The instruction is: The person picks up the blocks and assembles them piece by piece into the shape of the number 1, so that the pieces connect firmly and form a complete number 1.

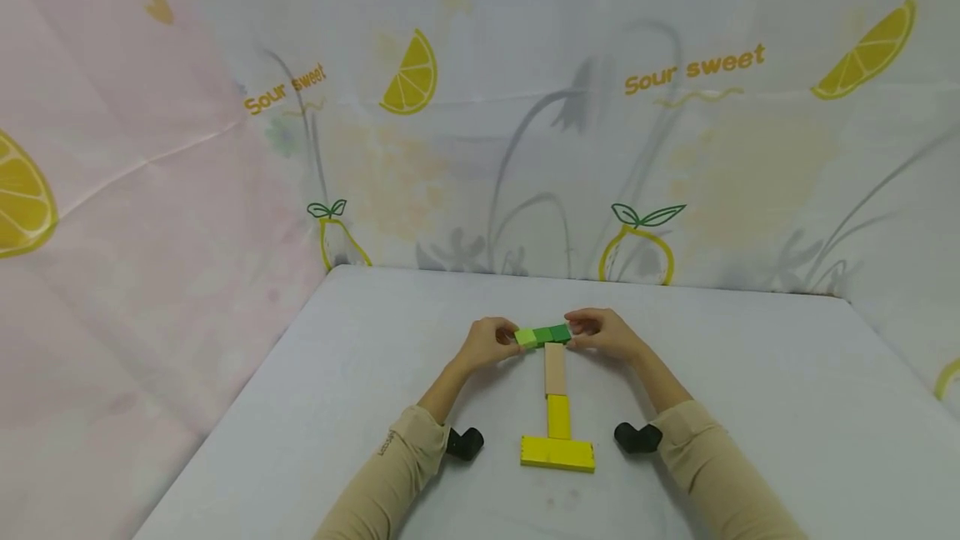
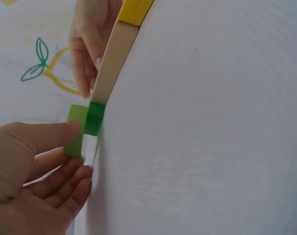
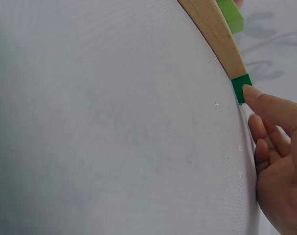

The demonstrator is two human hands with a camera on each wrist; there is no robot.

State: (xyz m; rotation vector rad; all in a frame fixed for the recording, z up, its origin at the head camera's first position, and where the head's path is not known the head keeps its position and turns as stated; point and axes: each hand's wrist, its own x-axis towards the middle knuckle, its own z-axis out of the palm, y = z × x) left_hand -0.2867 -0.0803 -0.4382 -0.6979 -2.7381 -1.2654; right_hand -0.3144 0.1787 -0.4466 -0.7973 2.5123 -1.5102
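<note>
On a white table (image 1: 315, 407) walled by lemon-print cloth (image 1: 675, 107), both hands' grips pinch the green blocks (image 1: 543, 335).

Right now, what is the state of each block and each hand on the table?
Green blocks: lying in a row across the top, pinched at both ends.
Wooden block: flat, below the green row.
Yellow blocks: flat, forming the base.
Left hand: pinches the light green end.
Right hand: pinches the dark green end.

Both arms reach forward, sleeved. Left hand (image 1: 491, 342) and right hand (image 1: 603, 333) face each other, fingertips pinching inward.
</note>
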